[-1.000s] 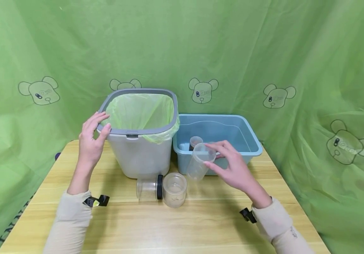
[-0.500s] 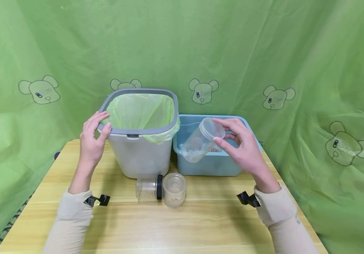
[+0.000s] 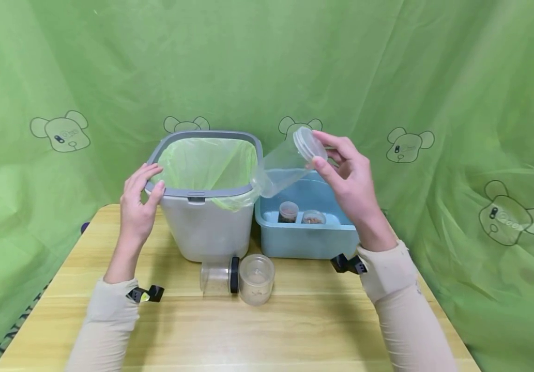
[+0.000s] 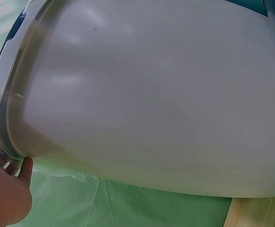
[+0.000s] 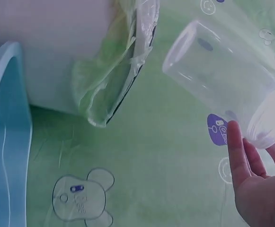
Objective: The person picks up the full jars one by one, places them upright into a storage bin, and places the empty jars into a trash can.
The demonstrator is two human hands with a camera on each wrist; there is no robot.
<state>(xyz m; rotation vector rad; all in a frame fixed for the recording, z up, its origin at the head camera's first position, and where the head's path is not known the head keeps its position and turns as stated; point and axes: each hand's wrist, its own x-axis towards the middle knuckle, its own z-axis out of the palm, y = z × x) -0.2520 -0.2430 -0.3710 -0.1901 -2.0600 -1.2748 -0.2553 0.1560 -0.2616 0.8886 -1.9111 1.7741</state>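
Observation:
My left hand (image 3: 137, 211) holds the grey rim of the trash bin (image 3: 206, 230), its thumb on the near side and fingers over the edge. A pale green bag lines the bin. In the left wrist view the bin's wall (image 4: 146, 99) fills most of the picture. My right hand (image 3: 352, 183) grips a tall clear plastic jar (image 3: 280, 163) by its ridged end, in the air over the blue tub (image 3: 308, 242). The jar leans, its far end low beside the bin's right rim. In the right wrist view the jar (image 5: 222, 71) looks see-through, with no contents visible.
Inside the tub stand a small jar with dark contents (image 3: 288, 213) and a low round container (image 3: 314, 217). On the wooden table (image 3: 294, 330), a clear jar with a black lid (image 3: 216, 276) lies on its side against an upright clear jar (image 3: 256, 280).
My right hand has lifted the clear jar from in front of the tub, up and over it, tilting it toward the bin. My left hand stays on the rim.

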